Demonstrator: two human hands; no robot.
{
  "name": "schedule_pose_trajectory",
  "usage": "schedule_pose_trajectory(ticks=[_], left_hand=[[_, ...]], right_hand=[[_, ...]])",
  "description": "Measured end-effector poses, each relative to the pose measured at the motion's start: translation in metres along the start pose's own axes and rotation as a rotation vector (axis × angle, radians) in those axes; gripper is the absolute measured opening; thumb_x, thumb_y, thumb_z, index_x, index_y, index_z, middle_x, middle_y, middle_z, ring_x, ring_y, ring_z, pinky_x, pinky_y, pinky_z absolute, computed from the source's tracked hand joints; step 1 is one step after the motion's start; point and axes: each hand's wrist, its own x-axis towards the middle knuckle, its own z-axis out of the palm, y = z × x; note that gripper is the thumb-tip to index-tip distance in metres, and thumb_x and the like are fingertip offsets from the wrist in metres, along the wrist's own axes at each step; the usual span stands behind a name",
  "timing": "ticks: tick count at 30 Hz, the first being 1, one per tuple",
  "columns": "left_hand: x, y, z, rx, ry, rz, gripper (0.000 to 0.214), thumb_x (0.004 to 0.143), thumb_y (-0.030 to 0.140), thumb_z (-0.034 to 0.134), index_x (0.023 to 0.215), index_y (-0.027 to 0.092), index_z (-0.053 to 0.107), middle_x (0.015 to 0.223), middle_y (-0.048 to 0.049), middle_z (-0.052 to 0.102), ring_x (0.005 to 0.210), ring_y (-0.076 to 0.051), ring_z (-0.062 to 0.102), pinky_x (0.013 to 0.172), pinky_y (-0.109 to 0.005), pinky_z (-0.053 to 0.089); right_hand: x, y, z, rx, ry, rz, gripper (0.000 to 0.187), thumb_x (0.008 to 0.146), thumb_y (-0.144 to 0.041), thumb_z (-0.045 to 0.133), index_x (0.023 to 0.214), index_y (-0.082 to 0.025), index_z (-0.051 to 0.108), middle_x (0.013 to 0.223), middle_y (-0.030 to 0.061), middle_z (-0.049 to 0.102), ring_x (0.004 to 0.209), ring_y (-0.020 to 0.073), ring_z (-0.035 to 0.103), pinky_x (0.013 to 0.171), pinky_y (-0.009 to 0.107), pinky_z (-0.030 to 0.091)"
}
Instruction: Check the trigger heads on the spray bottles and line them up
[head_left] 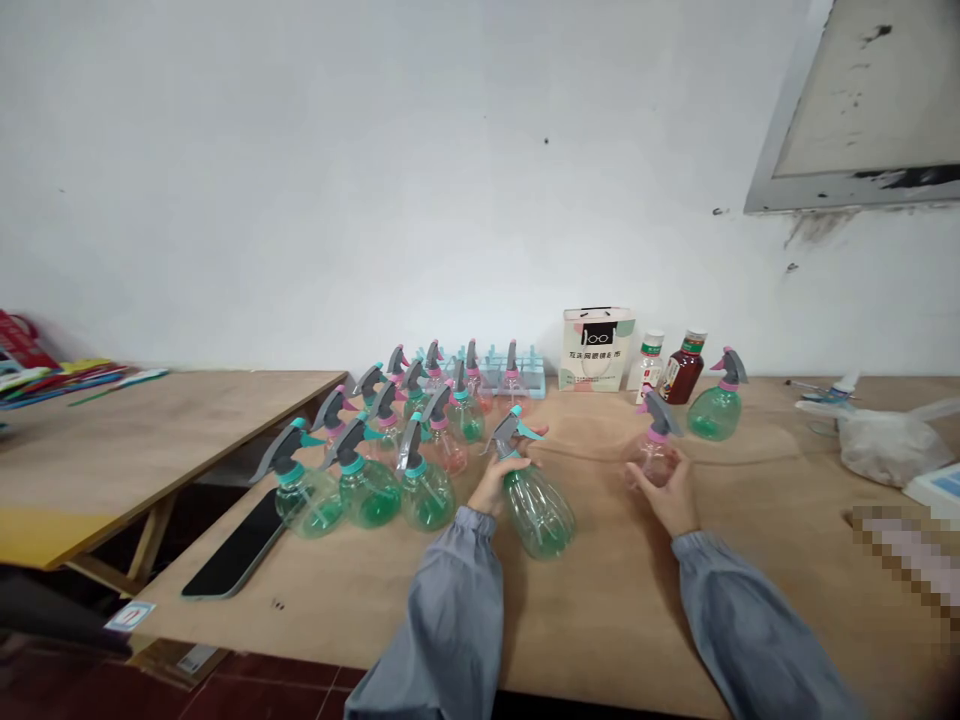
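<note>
My left hand [491, 482] is closed around the neck of a green spray bottle [541, 512] with a grey and teal trigger head, which leans to the left. On the right, my right hand [671, 490] grips a pink spray bottle [651, 455] with a grey and pink head, its fingers wrapped round the body. To the left of my left hand stand several more spray bottles [369, 490], green and pink, in a close group. Another green spray bottle [715, 412] stands behind my right hand.
At the back are a light blue rack [531, 375], a paper bag [596, 350], a white bottle [649, 368] and a dark red bottle [684, 368]. A phone [234, 548] lies front left. A plastic bag [889, 445] lies right. A second table [187, 430] stands left across a gap.
</note>
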Motion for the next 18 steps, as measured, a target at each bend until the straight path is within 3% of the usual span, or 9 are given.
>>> schedule_pose_trajectory(ticks=[4,10,16,18], left_hand=[[0.002,-0.004,-0.002,-0.071,0.004,-0.087,0.055,0.055,0.03,0.069,0.109,0.016,0.068,0.105,-0.01,0.074,0.084,-0.025,0.07,0.071,-0.033,0.051],[0.009,-0.015,-0.006,-0.107,0.272,0.032,0.031,0.05,0.022,0.061,0.08,0.018,0.064,0.073,0.0007,0.067,0.068,-0.014,0.063,0.067,-0.026,0.047],[0.003,-0.009,0.0,-0.002,0.055,-0.054,0.036,0.054,0.027,0.069,0.088,0.016,0.068,0.095,-0.0072,0.073,0.073,-0.017,0.064,0.063,-0.027,0.046],[0.002,-0.01,0.005,0.025,0.052,-0.059,0.033,0.054,0.027,0.069,0.085,0.016,0.069,0.092,-0.0066,0.073,0.069,-0.015,0.061,0.063,-0.027,0.044]], right_hand=[[-0.026,-0.031,0.011,0.102,-0.08,0.015,0.094,0.063,-0.076,0.07,0.128,-0.014,0.043,0.122,0.0194,0.057,0.11,0.0315,0.059,0.095,0.05,0.049],[-0.033,-0.036,0.013,0.089,-0.135,0.028,0.093,0.063,-0.075,0.072,0.128,-0.014,0.044,0.125,0.021,0.056,0.114,0.0333,0.058,0.099,0.054,0.046],[-0.032,-0.038,0.012,0.098,-0.121,0.025,0.093,0.062,-0.075,0.072,0.127,-0.014,0.046,0.123,0.0207,0.057,0.114,0.0345,0.057,0.098,0.054,0.046],[-0.033,-0.039,0.012,0.106,-0.114,0.021,0.092,0.062,-0.074,0.072,0.127,-0.014,0.046,0.124,0.0207,0.057,0.115,0.0343,0.057,0.098,0.054,0.047]])
